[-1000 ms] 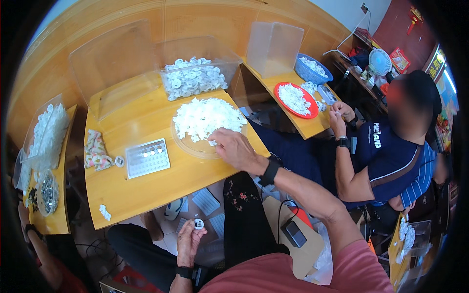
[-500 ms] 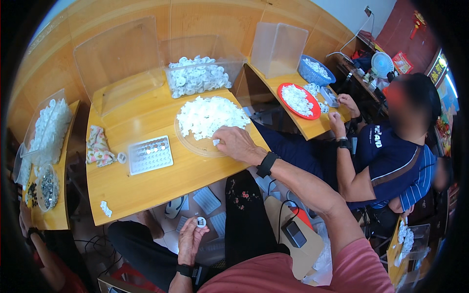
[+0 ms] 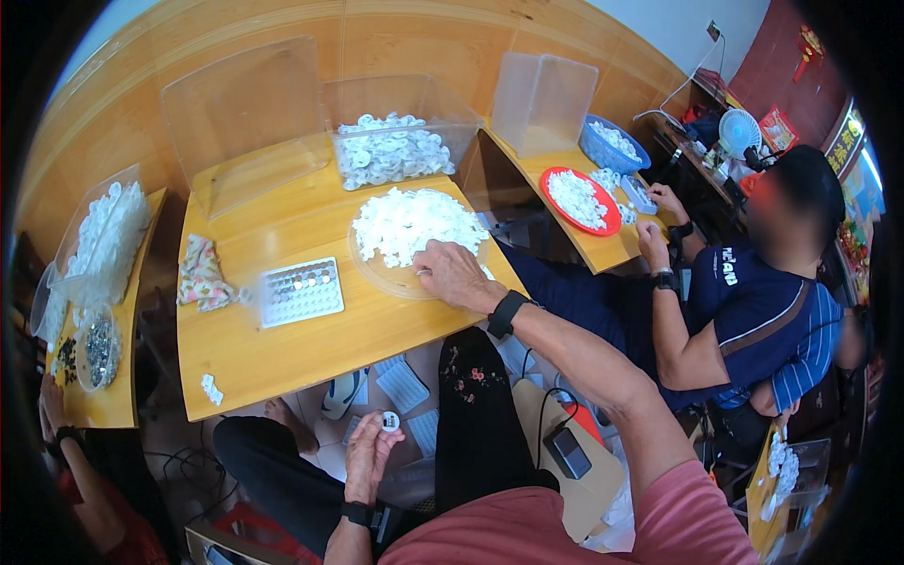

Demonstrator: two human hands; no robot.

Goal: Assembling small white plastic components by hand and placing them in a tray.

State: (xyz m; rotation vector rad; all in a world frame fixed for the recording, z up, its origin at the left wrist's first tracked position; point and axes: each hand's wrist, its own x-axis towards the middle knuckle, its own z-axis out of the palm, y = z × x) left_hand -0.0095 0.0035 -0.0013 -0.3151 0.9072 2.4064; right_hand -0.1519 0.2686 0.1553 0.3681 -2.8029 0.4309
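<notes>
Low over my lap, my left hand (image 3: 367,459) pinches a small round white plastic piece (image 3: 390,421) with a dark centre, its face turned up. My right hand (image 3: 460,274) reaches over the table to the near edge of a shallow clear round tray (image 3: 369,273). Its fingertips are pressed together; what they hold, if anything, is hidden. A heap of small white plastic pieces (image 3: 414,222) lies on that tray. To its left is a white tray with rows of round cells (image 3: 303,299); silver discs sit in some of the far cells.
A clear bin of white round parts (image 3: 391,155) stands behind the heap. A folded patterned cloth (image 3: 202,273) and a few white pieces (image 3: 212,389) lie leftward. On the right, a co-worker (image 3: 725,311) handles parts beside a red plate (image 3: 576,201) and a blue basket (image 3: 614,146).
The view has shifted slightly, so the table sits a little further right. The white piece seen in my right fingertips earlier no longer shows. My left hand still holds the round piece.
</notes>
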